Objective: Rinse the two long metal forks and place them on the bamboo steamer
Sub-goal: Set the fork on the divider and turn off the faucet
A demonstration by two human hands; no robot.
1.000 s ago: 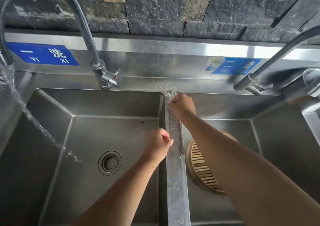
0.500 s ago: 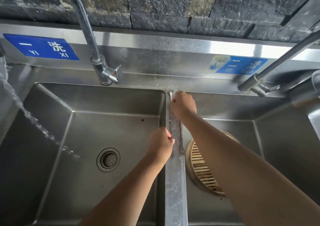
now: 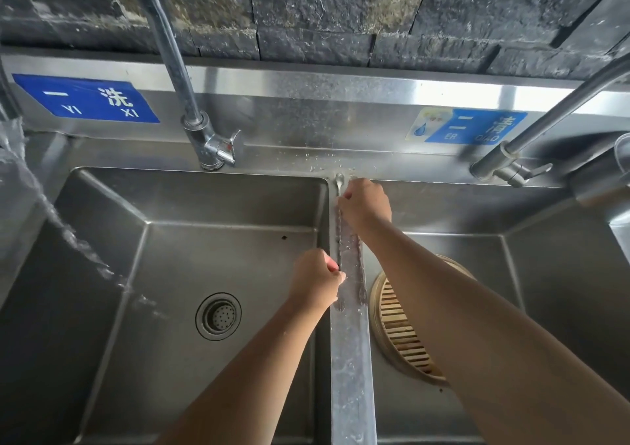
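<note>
Two long metal forks lie lengthwise on the wet divider (image 3: 351,359) between the two basins: the left fork (image 3: 338,233) along its left edge, the right fork (image 3: 360,274) along its right edge. My left hand (image 3: 317,282) pinches the near end of the left fork. At the divider's far end my right hand (image 3: 365,204) is closed with its fingertips on fork handles, beside a rounded handle tip; which fork it grips is unclear. The round bamboo steamer (image 3: 400,335) sits in the right basin, partly hidden under my right forearm.
A stream of water (image 3: 68,236) falls slantwise into the left basin, left of its drain (image 3: 218,316). A faucet (image 3: 208,141) stands behind the left basin and another faucet (image 3: 504,168) behind the right. Blue labels are stuck on the steel backsplash.
Both hands stay at the divider on the forks with almost no movement. The view has tilted slightly.
</note>
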